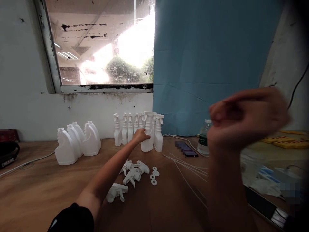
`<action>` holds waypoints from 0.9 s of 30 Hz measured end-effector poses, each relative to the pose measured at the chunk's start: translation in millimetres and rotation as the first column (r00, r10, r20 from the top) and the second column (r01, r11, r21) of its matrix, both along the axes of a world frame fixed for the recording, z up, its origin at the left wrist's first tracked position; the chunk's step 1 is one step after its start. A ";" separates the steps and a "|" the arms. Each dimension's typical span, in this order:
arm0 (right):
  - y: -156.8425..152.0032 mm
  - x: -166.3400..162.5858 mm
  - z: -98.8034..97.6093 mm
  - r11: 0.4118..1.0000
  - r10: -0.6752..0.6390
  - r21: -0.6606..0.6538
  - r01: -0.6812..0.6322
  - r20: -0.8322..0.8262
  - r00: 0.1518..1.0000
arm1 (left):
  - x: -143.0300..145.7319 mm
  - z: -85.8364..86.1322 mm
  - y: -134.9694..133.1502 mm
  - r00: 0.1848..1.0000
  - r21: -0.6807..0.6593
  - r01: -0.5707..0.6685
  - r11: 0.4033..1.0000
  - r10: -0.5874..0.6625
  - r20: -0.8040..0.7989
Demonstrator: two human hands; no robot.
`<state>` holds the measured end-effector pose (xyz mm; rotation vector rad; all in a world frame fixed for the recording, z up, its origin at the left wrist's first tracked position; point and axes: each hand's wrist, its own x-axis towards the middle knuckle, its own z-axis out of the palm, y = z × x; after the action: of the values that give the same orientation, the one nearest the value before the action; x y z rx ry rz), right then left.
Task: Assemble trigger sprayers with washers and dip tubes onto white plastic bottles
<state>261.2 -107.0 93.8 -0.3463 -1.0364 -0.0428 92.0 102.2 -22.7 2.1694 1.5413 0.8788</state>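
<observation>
My left hand [140, 136] reaches forward, its fingers closed around the middle of a white spray bottle [147, 146] that stands upright. Beside it is another capped spray bottle [158, 138], and a row of several more [118, 133] runs along the wall to the left. Raised at the right, close to the camera and slightly blurred, my right hand [251, 117] is curled into a loose fist; I see nothing in it. Loose white trigger spray heads [132, 175] lie on the table in front, next to several small white ring washers [154, 182].
Several white bottles without caps [66, 149] stand at the left. Thin white tubes [185, 167], a phone [187, 149] and a water bottle [203, 140] are on the table [154, 206] to the right. A cable [31, 163] crosses the left side. Plastic bags [260, 185] lie far right.
</observation>
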 end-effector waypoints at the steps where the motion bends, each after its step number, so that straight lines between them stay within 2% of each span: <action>1: 8.2 -3.4 0.5 1.000 -0.001 0.018 0.001 0.013 1.000 | -9.0 5.2 -8.6 1.000 0.011 0.011 1.000 -0.012 0.017; 2: 18.1 -5.6 0.2 1.000 0.009 -0.010 -0.008 0.071 0.997 | -18.6 10.7 -18.7 0.999 0.025 0.029 0.999 -0.029 0.035; 3: 29.1 -6.8 -1.1 0.989 0.060 -0.141 -0.037 0.161 0.985 | -28.4 16.3 -29.9 0.997 0.040 0.049 0.998 -0.051 0.051; 4: 40.7 -7.4 -3.5 0.952 0.113 -0.303 -0.036 0.240 0.964 | -38.0 21.8 -41.7 0.995 0.055 0.068 0.996 -0.071 0.065; 6: 62.1 -9.0 -10.3 0.831 0.227 -0.557 0.002 0.342 0.912 | -55.1 32.6 -65.3 0.989 0.087 0.108 0.990 -0.115 0.090; 8: 77.3 -13.6 -18.0 0.735 0.376 -0.678 -0.027 0.374 0.848 | -67.7 42.5 -85.9 0.974 0.118 0.186 0.975 -0.199 0.109; 10: 84.1 -22.1 -24.0 0.670 0.525 -0.732 -0.122 0.351 0.775 | -75.5 51.2 -101.6 0.945 0.130 0.299 0.945 -0.312 0.095; 12: 84.1 -32.8 -27.4 0.630 0.605 -0.744 -0.225 0.288 0.742 | -79.2 58.4 -113.5 0.909 0.127 0.405 0.905 -0.414 0.051; 15: 79.3 -48.5 -29.1 0.650 0.550 -0.702 -0.292 0.170 0.817 | -78.0 64.6 -127.9 0.897 0.216 0.429 0.877 -0.442 0.013; 18: 75.8 -61.2 -30.1 0.723 0.471 -0.614 -0.317 0.102 0.876 | -69.9 66.1 -140.1 0.965 0.425 0.241 0.872 -0.262 -0.009; 20: 75.0 -67.5 -31.1 0.760 0.456 -0.548 -0.350 0.064 0.888 | -63.4 66.1 -146.3 0.995 0.551 0.096 0.829 -0.096 -0.029; 22: 75.0 -71.5 -32.3 0.783 0.433 -0.506 -0.360 0.030 0.901 | -59.5 67.0 -151.1 0.999 0.616 0.030 0.787 -0.005 -0.043; 24: 75.2 -72.6 -33.1 0.785 0.456 -0.487 -0.383 0.035 0.889 | -59.9 69.3 -155.4 0.999 0.598 0.048 0.800 -0.026 -0.046; 27: 74.0 -69.2 -32.6 0.719 0.610 -0.497 -0.486 0.115 0.784 | -68.2 74.9 -160.2 0.970 0.429 0.223 0.875 -0.244 -0.007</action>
<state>192.0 -33.0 61.2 -0.4351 -1.3946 0.7297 23.7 -58.0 52.1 2.5440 1.1022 1.2668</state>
